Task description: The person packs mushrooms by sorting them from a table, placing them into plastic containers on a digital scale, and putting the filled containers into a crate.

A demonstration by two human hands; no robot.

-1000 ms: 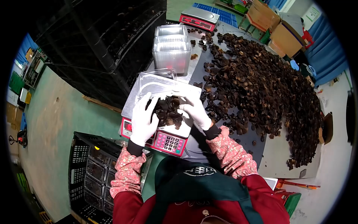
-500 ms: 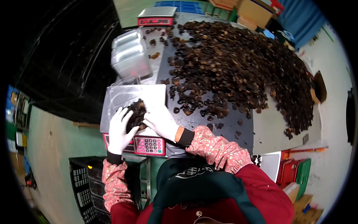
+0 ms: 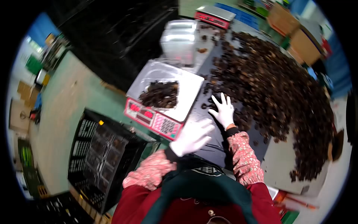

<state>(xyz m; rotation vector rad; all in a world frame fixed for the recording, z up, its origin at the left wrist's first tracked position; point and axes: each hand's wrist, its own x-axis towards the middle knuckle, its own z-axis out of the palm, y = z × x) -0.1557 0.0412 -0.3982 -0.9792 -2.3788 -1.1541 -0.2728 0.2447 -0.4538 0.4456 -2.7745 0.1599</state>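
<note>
Hard to make out: motion blur is softening the view; red digits on the near scale [image 3: 186, 100] are glowing but smearing past reading. A tall black structure [image 3: 112, 41] at upper left is sinking into shadow, its details largely lost. The round lens border is cutting off the surroundings, and a dark green garment [image 3: 209, 190] is covering part of the desk [image 3: 276, 160].

Left grip [image 3: 193, 136], white-gloved hand: lying open just beside the near corner of the scale, its extended fingers blurring together; whether it is touching the scale cannot be told.

Right grip [image 3: 225, 112], white-gloved hand: spreading wide, fingers and thumb apart, at the near left edge of the pile of dark brown pieces [image 3: 276, 82]; fingertip contact is remaining unclear.

Clear tray [image 3: 178, 95]: resting on the scale's platform, holding a heap of similar pieces [image 3: 160, 94], its transparent lid lying open behind.

Stack of clear containers [image 3: 179, 43]: standing beyond the scale.

Second scale [image 3: 214, 16]: sitting at the far end of the desk.

Black crate [image 3: 126, 160]: standing at lower left, holding clear packs [image 3: 106, 149] whose contents are showing only dimly.
</note>
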